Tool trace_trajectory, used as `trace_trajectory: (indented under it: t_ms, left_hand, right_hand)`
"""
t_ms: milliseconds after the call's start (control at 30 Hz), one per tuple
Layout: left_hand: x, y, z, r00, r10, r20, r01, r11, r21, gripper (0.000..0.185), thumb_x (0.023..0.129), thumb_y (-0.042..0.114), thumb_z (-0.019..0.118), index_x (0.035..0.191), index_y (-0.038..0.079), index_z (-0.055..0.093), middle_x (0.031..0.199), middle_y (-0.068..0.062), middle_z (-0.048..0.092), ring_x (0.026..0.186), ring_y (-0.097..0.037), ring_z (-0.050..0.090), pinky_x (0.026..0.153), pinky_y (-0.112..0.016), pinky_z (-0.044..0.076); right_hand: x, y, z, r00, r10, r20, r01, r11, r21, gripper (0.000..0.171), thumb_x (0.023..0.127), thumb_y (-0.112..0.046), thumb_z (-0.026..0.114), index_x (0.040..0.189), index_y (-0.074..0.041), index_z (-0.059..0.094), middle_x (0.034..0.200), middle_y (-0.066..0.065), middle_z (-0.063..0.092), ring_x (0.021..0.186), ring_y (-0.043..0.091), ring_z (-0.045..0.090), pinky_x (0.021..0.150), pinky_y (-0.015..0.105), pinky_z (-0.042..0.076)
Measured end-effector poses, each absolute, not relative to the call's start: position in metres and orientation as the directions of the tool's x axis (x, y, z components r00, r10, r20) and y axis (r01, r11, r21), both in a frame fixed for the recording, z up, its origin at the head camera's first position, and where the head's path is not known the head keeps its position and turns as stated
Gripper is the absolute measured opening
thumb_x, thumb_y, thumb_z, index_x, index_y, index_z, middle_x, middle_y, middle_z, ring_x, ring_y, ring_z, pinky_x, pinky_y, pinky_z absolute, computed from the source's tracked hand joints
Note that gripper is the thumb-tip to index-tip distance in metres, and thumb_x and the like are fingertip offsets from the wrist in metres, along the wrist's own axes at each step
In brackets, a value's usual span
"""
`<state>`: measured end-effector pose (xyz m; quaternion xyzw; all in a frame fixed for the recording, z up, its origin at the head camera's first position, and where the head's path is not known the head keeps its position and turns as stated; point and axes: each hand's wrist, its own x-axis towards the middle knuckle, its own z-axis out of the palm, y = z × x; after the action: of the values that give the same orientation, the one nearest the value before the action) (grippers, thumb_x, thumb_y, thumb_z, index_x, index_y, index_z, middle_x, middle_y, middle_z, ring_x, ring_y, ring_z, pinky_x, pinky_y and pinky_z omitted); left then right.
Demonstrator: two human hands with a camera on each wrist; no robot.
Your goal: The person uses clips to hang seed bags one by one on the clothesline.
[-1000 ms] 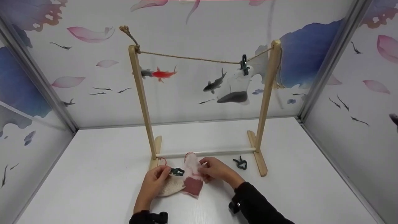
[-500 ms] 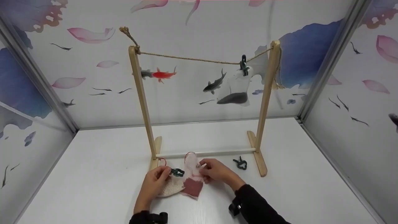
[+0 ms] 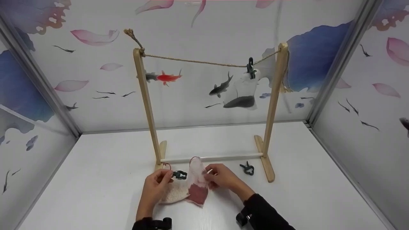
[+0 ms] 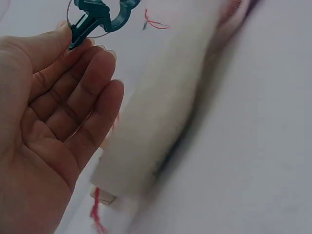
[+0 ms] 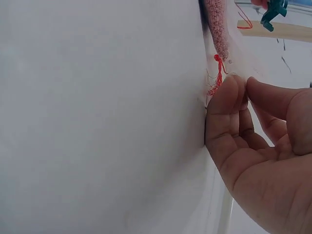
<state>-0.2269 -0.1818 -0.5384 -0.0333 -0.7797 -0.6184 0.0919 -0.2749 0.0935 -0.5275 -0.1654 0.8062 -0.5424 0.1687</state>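
Note:
My left hand [image 3: 154, 189] pinches a dark green clip [image 3: 180, 174] between thumb and fingertips, just above the pouches. In the left wrist view, the clip [image 4: 100, 15] sits at the fingertips while the other fingers curve loosely. Beneath this hand lies a pouch with beige grainy contents [image 3: 175, 193]. Beside it is a sheer pouch with dark red contents [image 3: 198, 193] and a red cord loop at its top. My right hand [image 3: 225, 177] pinches the sheer pouch's right edge. From the right wrist, a red tassel [image 5: 217, 80] shows near those fingertips.
A wooden stand [image 3: 147, 105] with a slack rope [image 3: 198, 61] rises behind the hands. Another dark green clip holds a sheer pouch with dark contents [image 3: 241, 102] on the rope. A loose clip [image 3: 247, 168] lies on the table by the stand's right foot [image 3: 269, 169].
My left hand has shifted slightly left, and the clip in it with it. My right hand keeps its pinch on the sheer pouch, nearly unmoved.

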Motion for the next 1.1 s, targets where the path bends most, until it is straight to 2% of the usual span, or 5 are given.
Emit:
trace_trajectory:
  t_ms: [133,433,667,933,1100]
  left_hand:
    - [-0.222,-0.184,-0.526,-0.965,-0.072,0.252,0.23,0.23,0.946,0.015,0.099,0.016,0.069,0.099,0.001,0.072,0.091,-0.018,0.07,0.081,-0.025,0.069,0.073,-0.033,0.056]
    - [-0.211,-0.182,-0.487,-0.911,-0.049,0.409,0.374,0.317,0.871,0.01,0.098,0.019,0.071,0.097,0.01,0.074,0.085,-0.003,0.07,0.077,-0.02,0.068,0.068,-0.025,0.054]
    - [-0.199,-0.18,-0.468,-0.862,-0.04,0.505,0.464,0.34,0.818,0.003,0.096,0.009,0.071,0.096,0.01,0.074,0.085,-0.005,0.071,0.075,-0.017,0.068,0.069,-0.024,0.055]
    - [-0.193,-0.168,-0.442,-0.753,-0.093,0.652,0.564,0.419,0.711,0.009,0.093,0.002,0.073,0.098,0.01,0.074,0.085,0.007,0.07,0.073,-0.014,0.066,0.068,-0.021,0.053]
    - [-0.197,-0.158,-0.415,-0.681,-0.08,0.728,0.63,0.445,0.637,0.011,0.092,0.001,0.073,0.101,0.008,0.074,0.086,0.006,0.071,0.074,-0.012,0.064,0.068,-0.021,0.053]
  right_hand:
    - [-0.268,0.093,-0.52,-0.889,-0.458,-0.03,-0.144,0.341,-0.929,0.011,0.097,-0.009,0.068,0.106,-0.005,0.073,0.086,0.006,0.068,0.065,0.014,0.062,0.059,0.027,0.054]
    - [-0.254,0.092,-0.493,-0.867,-0.475,0.148,-0.324,0.313,-0.893,0.011,0.1,-0.013,0.066,0.106,-0.007,0.073,0.092,0.006,0.07,0.066,0.018,0.064,0.059,0.029,0.055]
    - [-0.242,0.09,-0.466,-0.849,-0.46,0.261,-0.437,0.332,-0.836,0.014,0.102,-0.016,0.064,0.111,-0.011,0.073,0.095,0.006,0.071,0.069,0.027,0.068,0.058,0.027,0.055]
    - [-0.236,0.093,-0.432,-0.817,-0.434,0.379,-0.524,0.286,-0.802,0.01,0.1,-0.016,0.067,0.106,-0.013,0.074,0.088,0.001,0.069,0.065,0.022,0.066,0.06,0.028,0.056]
    - [-0.238,0.099,-0.409,-0.805,-0.408,0.431,-0.564,0.298,-0.771,0.011,0.1,-0.015,0.067,0.108,-0.012,0.074,0.092,0.001,0.071,0.063,0.017,0.064,0.059,0.028,0.056]
